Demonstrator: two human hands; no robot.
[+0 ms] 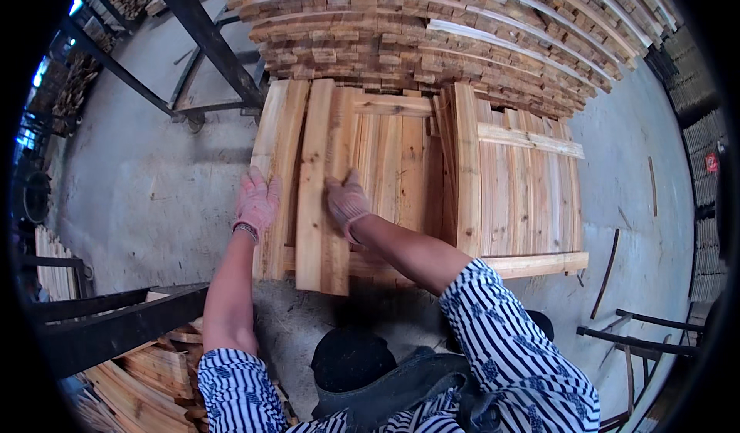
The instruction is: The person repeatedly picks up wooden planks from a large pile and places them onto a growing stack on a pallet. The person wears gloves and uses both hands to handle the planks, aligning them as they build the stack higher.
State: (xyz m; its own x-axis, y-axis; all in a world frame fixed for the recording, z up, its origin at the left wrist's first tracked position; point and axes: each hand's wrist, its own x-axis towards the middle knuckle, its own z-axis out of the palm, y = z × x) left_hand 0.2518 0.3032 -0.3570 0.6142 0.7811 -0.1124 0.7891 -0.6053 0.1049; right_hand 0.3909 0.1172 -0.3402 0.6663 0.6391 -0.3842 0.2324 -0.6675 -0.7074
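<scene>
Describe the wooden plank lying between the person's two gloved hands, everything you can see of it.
The plank is a long, narrow strip of pale, rough-sawn wood with reddish streaks and a few knots. It lies flat on a layer of similar slats, running away from the person, its near end overhanging the layer's front edge. The right hand, gloved, presses flat on its right edge; the left hand rests on the neighbouring plank, just beside it.
</scene>
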